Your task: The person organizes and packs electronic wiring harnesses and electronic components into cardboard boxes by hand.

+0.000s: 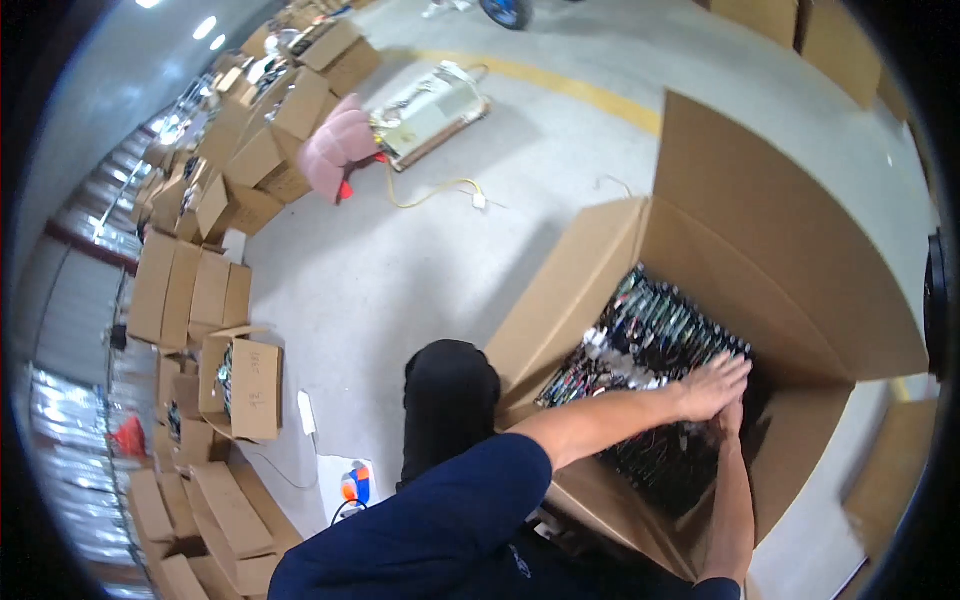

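Observation:
Inside a large open cardboard box [575,290] stand tight rows of thin circuit boards [665,310] on edge, dark with green and coloured edges. My left hand [715,388] reaches across them to the right side of the rows, palm down with its fingers stretched out. Just below it, my right hand [732,414] meets it at the same spot; its fingers are mostly covered by the left hand. Whether either hand grips a board there does not show. Pale crumpled scraps [620,362] lie on top of the boards, left of my hands.
A tall box flap [770,220] rises on the far side. My dark-clad knee [450,400] is left of the box. Many cardboard boxes [240,390] line the left. A pink padded seat [338,150] and a pale metal unit [430,115] with a yellow cord stand on the floor.

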Available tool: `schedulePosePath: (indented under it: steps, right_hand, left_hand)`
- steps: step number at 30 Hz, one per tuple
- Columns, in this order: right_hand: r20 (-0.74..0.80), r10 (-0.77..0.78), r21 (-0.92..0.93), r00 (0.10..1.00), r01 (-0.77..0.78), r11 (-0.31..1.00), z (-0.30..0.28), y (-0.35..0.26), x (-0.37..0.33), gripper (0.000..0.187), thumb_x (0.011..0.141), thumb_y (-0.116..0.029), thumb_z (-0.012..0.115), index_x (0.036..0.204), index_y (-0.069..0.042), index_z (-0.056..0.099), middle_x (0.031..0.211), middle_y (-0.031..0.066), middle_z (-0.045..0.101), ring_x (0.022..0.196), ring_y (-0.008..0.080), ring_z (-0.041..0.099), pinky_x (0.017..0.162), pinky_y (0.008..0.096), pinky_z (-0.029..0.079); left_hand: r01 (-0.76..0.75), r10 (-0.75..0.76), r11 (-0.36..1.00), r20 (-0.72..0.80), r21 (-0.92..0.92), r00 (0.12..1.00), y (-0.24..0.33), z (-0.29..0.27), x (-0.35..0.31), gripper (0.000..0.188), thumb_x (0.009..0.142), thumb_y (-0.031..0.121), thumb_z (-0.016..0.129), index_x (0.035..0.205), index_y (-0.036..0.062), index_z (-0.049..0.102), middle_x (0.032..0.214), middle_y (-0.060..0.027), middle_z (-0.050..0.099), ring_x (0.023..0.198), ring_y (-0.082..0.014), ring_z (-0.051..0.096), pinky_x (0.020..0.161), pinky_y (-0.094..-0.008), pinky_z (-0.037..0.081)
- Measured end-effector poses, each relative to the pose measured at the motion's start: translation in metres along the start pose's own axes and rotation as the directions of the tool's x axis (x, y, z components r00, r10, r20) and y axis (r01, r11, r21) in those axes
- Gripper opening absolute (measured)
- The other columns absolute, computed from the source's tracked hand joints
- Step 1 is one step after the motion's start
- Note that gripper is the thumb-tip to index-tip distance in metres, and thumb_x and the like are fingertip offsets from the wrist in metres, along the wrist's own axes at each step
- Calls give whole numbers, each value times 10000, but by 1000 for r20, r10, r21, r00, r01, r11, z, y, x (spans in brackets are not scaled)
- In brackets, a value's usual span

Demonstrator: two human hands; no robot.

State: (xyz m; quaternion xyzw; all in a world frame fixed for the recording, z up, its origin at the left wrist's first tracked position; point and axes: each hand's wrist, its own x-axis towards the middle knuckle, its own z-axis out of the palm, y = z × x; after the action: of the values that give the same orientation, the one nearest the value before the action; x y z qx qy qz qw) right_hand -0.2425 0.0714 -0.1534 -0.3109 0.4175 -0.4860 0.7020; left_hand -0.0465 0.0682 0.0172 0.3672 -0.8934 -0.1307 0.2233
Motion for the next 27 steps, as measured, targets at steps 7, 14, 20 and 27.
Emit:
schedulePosePath:
  steps: [7,14,20,27]
  right_hand:
    - [-43,-28,-999,999,-43,-14,69,-102,-19,385,920,-338,689,1002,25,593,974,290,719,974,489,687,835,536,548]
    - [-71,-273,-948,959,20,318,184,-290,-285,471,998,-182,650,1397,59,578,1353,246,659,1282,299,632,1077,386,495]
    - [-61,-691,-910,720,244,336,219,-221,-492,244,935,-124,732,1147,-3,715,1037,161,747,958,322,730,816,374,589]
    - [-691,-702,-442,-175,-666,601,67,-144,-785,379,893,-231,743,1166,26,684,1180,256,692,1114,361,671,970,455,519]
  left_hand:
    - [283,-267,939,104,-194,958,80,-99,-68,368,955,201,617,1233,-40,616,1365,-269,552,1313,-439,520,1101,-537,409]
    - [-153,345,893,424,-424,838,177,-140,-90,355,1009,309,557,1003,-23,683,1019,-252,680,962,-413,666,827,-511,534]
    - [365,-150,825,454,-432,878,159,-127,-136,361,1045,230,581,1273,-35,672,1219,-207,733,1128,-284,702,987,-380,519]
    - [320,2,797,533,-512,846,159,-84,-139,365,1071,257,582,1237,-53,680,1070,-177,755,976,-222,691,900,-347,528]
